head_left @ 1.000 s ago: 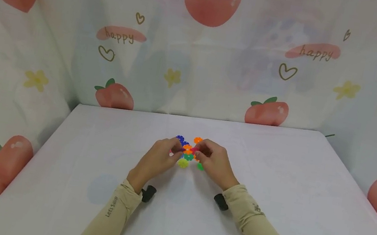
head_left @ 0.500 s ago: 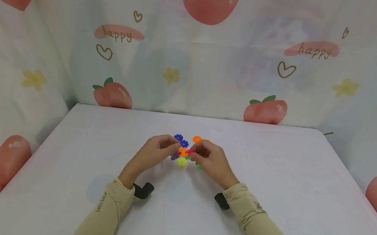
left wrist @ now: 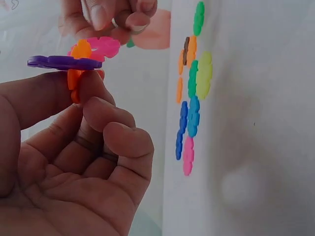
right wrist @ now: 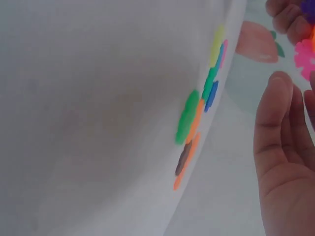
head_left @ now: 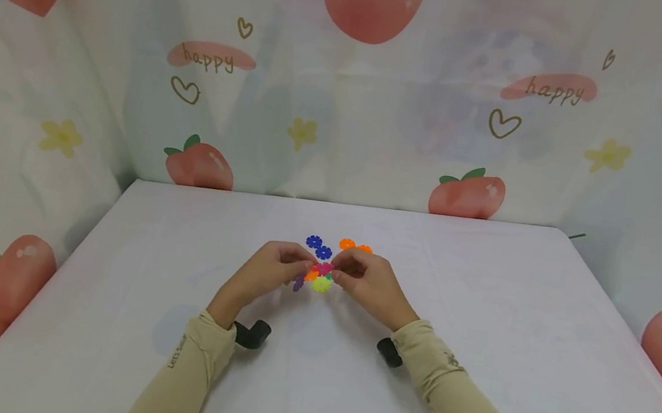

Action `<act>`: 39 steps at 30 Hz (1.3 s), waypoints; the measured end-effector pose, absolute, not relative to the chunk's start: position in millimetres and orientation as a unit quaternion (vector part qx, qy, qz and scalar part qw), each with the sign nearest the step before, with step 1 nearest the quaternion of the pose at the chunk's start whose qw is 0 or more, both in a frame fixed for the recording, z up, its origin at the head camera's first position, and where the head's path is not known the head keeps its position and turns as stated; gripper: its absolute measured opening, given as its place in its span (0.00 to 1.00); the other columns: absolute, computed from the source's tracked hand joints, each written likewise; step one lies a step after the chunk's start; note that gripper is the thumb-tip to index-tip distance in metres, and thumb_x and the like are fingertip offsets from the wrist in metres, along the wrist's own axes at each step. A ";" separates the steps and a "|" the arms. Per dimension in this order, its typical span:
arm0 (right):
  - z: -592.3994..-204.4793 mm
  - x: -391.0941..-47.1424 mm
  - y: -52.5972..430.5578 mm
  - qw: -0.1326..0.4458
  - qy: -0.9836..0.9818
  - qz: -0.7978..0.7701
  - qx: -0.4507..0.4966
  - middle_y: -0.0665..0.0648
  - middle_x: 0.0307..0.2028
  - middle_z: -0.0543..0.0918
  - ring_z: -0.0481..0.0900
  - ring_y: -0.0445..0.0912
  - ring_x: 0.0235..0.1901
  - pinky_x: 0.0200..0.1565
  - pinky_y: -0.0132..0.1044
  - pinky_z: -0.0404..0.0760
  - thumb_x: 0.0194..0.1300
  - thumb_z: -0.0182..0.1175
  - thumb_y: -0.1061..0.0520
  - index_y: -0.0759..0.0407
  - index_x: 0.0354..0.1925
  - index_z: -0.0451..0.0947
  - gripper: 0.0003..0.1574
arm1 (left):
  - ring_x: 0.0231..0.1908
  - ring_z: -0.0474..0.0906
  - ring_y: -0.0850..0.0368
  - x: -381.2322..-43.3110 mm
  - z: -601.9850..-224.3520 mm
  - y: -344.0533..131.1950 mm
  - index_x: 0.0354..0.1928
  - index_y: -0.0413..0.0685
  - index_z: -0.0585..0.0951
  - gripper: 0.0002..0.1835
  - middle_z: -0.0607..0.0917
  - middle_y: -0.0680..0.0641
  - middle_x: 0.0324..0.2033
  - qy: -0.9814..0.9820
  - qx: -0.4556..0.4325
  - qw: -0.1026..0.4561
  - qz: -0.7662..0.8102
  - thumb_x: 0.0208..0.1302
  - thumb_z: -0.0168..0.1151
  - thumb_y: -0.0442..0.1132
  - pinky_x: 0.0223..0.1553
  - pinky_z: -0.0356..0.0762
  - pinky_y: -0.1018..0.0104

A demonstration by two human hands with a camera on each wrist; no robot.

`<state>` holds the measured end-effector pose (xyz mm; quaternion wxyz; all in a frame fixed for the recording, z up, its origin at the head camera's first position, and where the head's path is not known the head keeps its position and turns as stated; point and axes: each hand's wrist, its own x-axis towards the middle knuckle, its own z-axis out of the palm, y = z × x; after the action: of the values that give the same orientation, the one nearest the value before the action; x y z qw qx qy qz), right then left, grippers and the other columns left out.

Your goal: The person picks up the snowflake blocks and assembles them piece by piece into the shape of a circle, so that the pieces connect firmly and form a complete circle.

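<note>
My left hand (left wrist: pixel 93 147) pinches a joined cluster of plastic snowflake discs between thumb and forefinger. In the left wrist view it shows a purple disc (left wrist: pixel 61 62) lying edge-on, an orange disc (left wrist: pixel 81 48) crossing it, and a pink disc (left wrist: pixel 106 47) at its far side. My right hand (head_left: pixel 367 282) is just right of the cluster. In the right wrist view its thumb stands a little apart from the pink disc, its other fingers loosely bent and partly out of frame. Both hands are above the white table (head_left: pixel 300 391).
Loose snowflake discs lie on the table behind and below the hands: blue ones (head_left: pixel 323 253), orange ones (head_left: pixel 347 244), a yellow one (head_left: pixel 321 284), a green one (right wrist: pixel 187 118) and a brown one (right wrist: pixel 184 157). A patterned curtain (head_left: pixel 350 93) hangs behind the table.
My left hand has shifted left, and the held cluster has turned so its purple disc sits lower. The pink disc, earlier at my right fingertips, shows more fully between the hands.
</note>
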<state>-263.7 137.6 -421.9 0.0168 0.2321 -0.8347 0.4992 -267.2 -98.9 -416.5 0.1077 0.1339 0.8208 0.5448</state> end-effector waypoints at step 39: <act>-426.9 -287.4 170.8 -0.082 -0.899 0.410 0.128 0.58 0.37 0.81 0.78 0.51 0.39 0.44 0.40 0.79 0.69 0.66 0.66 0.66 0.44 0.80 0.06 | 0.42 0.81 0.49 -265.9 -413.6 -97.8 0.52 0.45 0.87 0.09 0.87 0.49 0.39 0.842 0.101 0.088 0.522 0.80 0.64 0.40 0.47 0.82 0.59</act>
<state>-287.4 170.8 -426.9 -0.0822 0.1280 -0.8993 0.4100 -265.9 -97.8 -413.6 0.0879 0.1011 0.8421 0.5224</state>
